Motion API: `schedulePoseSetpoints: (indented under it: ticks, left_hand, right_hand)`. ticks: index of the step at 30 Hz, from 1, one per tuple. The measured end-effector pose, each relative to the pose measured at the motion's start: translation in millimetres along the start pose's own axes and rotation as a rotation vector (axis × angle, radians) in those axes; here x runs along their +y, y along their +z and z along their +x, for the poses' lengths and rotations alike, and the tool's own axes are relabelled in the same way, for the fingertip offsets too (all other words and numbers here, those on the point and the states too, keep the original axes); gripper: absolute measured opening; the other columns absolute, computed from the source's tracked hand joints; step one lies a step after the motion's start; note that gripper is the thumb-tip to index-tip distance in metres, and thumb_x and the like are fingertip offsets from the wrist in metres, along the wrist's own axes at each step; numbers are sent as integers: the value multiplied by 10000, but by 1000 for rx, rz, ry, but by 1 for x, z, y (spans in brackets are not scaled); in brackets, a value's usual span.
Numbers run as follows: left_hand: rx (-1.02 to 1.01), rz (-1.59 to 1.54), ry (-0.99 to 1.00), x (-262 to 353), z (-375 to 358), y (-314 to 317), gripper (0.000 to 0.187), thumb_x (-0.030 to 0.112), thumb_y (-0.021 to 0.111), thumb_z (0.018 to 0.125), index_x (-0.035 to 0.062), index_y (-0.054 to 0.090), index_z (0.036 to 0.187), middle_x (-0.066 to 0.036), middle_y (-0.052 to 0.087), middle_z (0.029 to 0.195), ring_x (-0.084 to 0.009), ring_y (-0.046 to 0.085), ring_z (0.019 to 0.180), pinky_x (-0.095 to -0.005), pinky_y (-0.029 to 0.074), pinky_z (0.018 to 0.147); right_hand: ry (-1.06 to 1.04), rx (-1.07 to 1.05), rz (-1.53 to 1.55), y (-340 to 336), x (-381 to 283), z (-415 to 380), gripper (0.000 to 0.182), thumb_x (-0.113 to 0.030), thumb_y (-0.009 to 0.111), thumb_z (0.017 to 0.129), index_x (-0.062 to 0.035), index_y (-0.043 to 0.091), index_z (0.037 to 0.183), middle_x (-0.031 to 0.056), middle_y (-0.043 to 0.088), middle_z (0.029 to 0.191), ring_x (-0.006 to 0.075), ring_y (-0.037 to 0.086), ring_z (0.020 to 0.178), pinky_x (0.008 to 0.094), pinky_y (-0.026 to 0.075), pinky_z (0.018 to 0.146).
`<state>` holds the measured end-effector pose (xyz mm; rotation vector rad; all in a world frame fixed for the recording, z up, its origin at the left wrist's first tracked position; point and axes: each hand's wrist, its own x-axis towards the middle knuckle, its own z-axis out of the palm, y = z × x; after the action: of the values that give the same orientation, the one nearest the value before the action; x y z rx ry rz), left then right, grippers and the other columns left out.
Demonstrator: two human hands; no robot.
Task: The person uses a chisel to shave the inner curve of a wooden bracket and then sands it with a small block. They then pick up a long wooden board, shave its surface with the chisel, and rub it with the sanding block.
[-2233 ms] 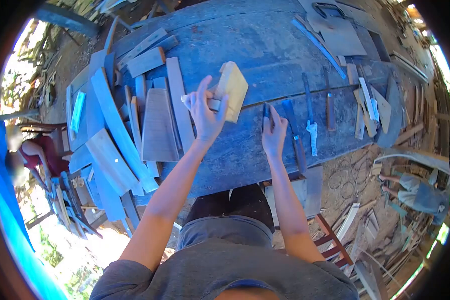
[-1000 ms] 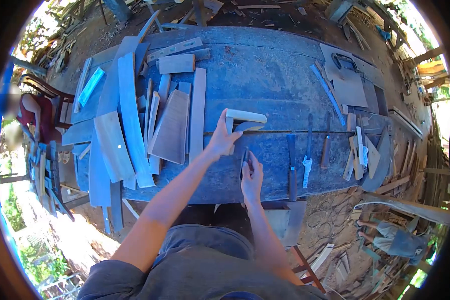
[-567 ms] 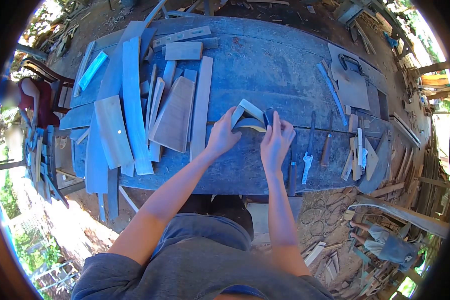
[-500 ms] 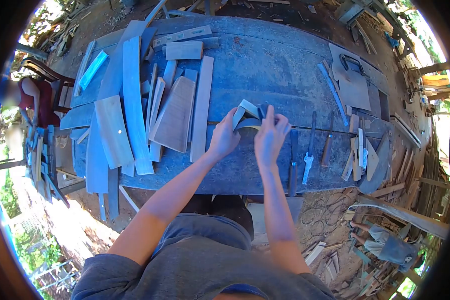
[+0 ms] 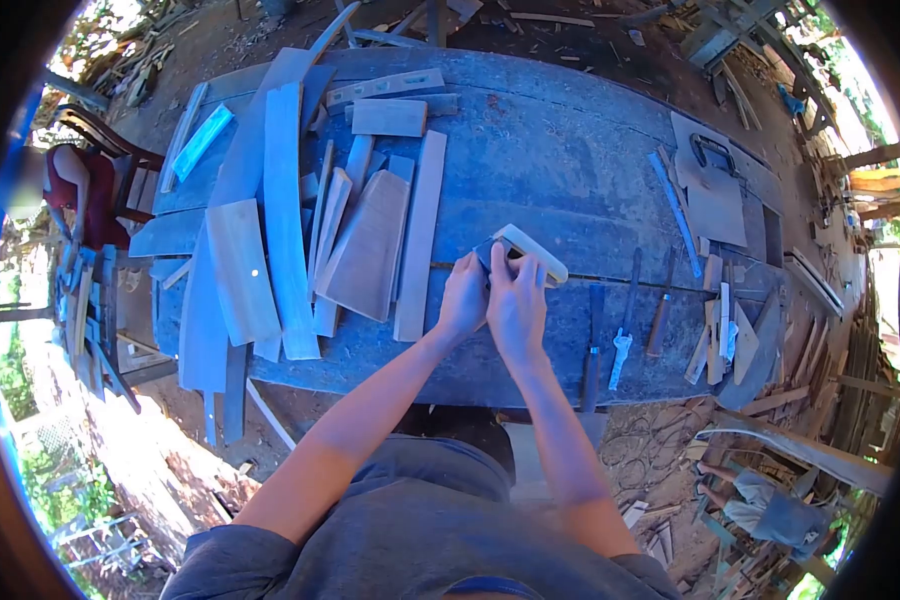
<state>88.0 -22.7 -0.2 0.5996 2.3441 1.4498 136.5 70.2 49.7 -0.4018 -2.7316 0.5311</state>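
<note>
Over the table (image 5: 560, 130), inward from the middle of its near edge, is a pale wooden piece (image 5: 538, 253), the left hand (image 5: 462, 300) clamping its grip on one end. Just beside, the right hand (image 5: 517, 312) pinches a small dark pad (image 5: 485, 250). Handled tools (image 5: 592, 362) lie rightward along the near edge; boards (image 5: 243, 272) crowd the left edge.

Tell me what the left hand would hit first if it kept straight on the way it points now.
Most likely the right hand, close ahead of the left hand, with the pale wooden piece just beyond; whether the hands already touch is unclear.
</note>
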Motion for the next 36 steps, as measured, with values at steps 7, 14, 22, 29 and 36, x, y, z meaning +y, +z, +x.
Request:
schedulePoseSetpoints:
  ticks: [7, 14, 22, 29, 36]
  left_hand:
    - [142, -209, -41, 1, -19, 1, 670, 72, 799, 757, 42, 515, 1363, -187, 638, 1223, -300, 629, 1145, -364, 497, 973]
    - [237, -215, -22, -14, -23, 13, 675, 87, 792, 785, 96, 515, 1400, -131, 687, 1186, -196, 674, 1066, -315, 529, 904]
    - [176, -388, -41, -14, -25, 12, 587, 79, 760, 818, 87, 561, 1370, -118, 672, 1233, -108, 635, 1079, -281, 520, 896]
    - [128, -306, -82, -16, -26, 12, 618, 53, 728, 823, 94, 529, 1406, -121, 630, 1311, -138, 614, 1139, -289, 503, 921]
    - [58, -1083, -330, -44, -26, 20, 603, 55, 697, 838, 101, 521, 1413, -136, 686, 1188, -116, 645, 1035, -290, 519, 850]
  right_hand:
    - [28, 68, -59, -1, 7, 9, 484, 11, 610, 831, -59, 585, 1309, 137, 477, 1026, 331, 512, 1003, 411, 510, 822]
    - [126, -45, 259, 1, 7, -7, 452, -104, 562, 955, -115, 528, 1406, 134, 562, 957, 325, 628, 855, 440, 527, 736]
    - [109, -60, 142, -3, -10, -50, 516, -176, 572, 960, -200, 458, 1463, 166, 591, 856, 366, 655, 682, 441, 548, 595]
    - [49, -98, 58, 5, 12, -9, 553, -173, 590, 943, -218, 440, 1474, 162, 581, 823, 348, 651, 640, 423, 545, 552]
    - [14, -130, 125, 7, -13, -64, 504, -152, 542, 960, -177, 460, 1456, 193, 609, 860, 382, 655, 700, 449, 562, 614]
